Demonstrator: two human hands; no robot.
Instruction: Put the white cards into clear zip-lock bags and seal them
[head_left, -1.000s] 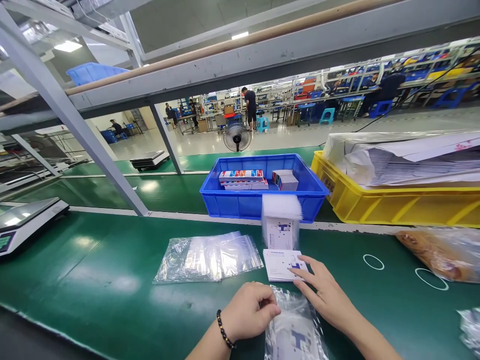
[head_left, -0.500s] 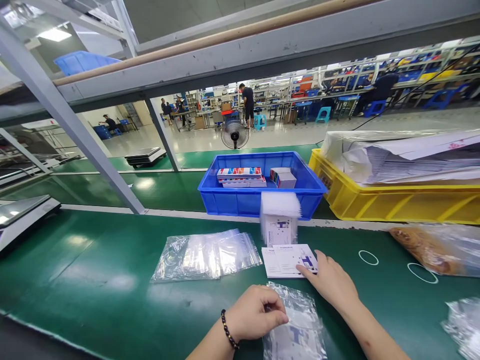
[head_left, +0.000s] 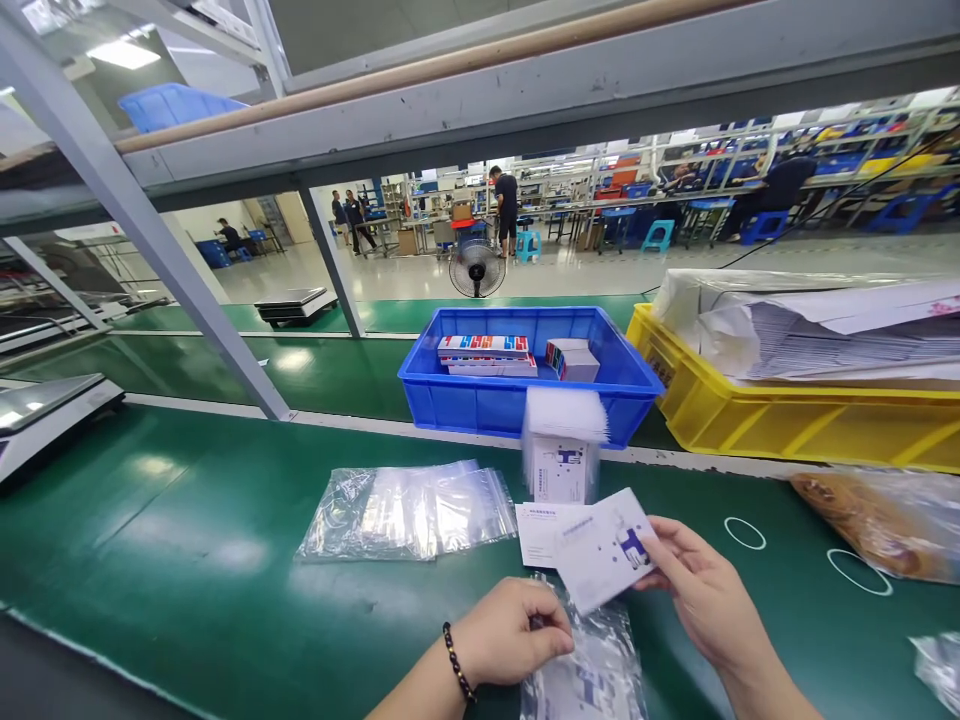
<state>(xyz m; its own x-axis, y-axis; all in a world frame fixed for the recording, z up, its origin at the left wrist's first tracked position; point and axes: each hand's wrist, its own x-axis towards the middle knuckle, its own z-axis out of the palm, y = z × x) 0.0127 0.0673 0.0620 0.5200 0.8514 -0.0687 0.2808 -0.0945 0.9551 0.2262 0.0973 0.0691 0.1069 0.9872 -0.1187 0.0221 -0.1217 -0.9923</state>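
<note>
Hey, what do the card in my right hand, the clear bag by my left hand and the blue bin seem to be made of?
Card: probably paper or thin cardboard, smooth-looking; flat, straight-edged and printed.
Clear bag: likely thin plastic film, glossy; see-through, with wrinkles and highlights.
Blue bin: seems molded hard plastic, slightly shiny; uniform color, ribbed wall.
</note>
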